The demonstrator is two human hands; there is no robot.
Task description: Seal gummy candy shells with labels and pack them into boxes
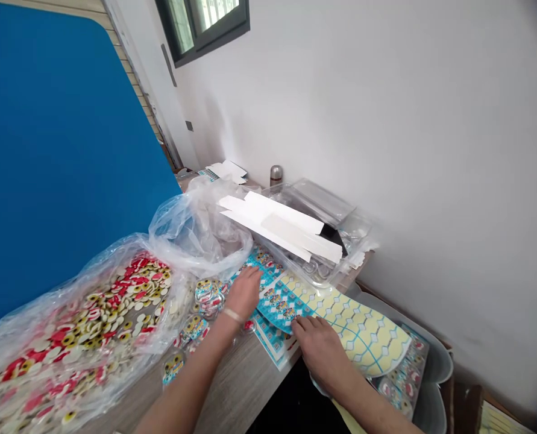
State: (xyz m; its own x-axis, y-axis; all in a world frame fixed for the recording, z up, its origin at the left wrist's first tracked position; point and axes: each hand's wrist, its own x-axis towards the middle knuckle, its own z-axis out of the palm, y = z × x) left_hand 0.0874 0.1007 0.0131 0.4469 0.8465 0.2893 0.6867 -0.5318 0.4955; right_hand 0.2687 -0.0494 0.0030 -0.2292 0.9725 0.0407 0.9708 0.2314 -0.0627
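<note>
Evidently, your left hand [246,288] rests on the blue printed sheet [279,301] with bent fingers; whether it pinches the sheet, one cannot tell. Your right hand [319,346] has its fingers over the near edge, but the thumb is hidden, so its grip also cannot be told. The sheet lies on the counter [232,380], next to a curved yellow patterned sheet [363,325]; whether they are joined is not clear. It should be light, thin and flexible, perhaps a little slippery, and easy to crease; you should better hold it by its edges, with both hands apart. Just beside your left hand are small packed pieces [209,295], which can slide under it. Beyond, a clear tray [319,282] with white card strips [286,226] crowds the far edge, and a crumpled clear bag [200,235] narrows the room. Farther left spreads a bag of discs [128,301].
</note>
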